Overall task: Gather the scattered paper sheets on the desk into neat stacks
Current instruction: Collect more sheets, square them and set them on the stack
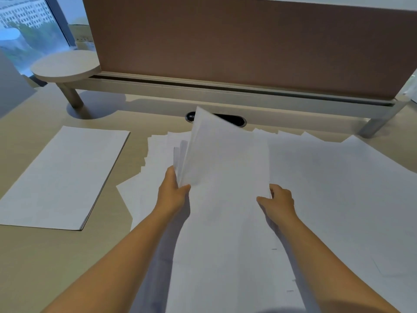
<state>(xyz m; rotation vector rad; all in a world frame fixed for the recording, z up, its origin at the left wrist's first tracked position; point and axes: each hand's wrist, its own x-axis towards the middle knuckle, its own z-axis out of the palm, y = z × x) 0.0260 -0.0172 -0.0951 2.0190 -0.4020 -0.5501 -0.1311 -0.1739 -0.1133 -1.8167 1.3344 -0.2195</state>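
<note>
Beige desk point(45, 256) ran up to a brown partition point(225, 41), with a window at far left. Loose sheets point(327, 188) lay fanned over the middle and right of the desk, overlapping, edges out of line. One squared stack point(61, 175) sat apart at left, long axis running away from the person and tilted a little to the right.

Bundle point(225, 159) was lifted above the loose sheets, between both hands, long axis pointing away toward the partition, far end raised. Left hand point(172, 193) gripped its near left edge, thumb on top, fingers hidden behind the paper; several sheet edges splayed there. Right hand point(278, 198) pinched the near right edge, fingers curled. Both forearms reached forward, roughly parallel, and both wrists looked level.

Stack lay left of the bundle, so the left hand was nearer to it. Likely next step was squaring the bundle, then carrying it leftward; the splayed left edge could slip.
</note>
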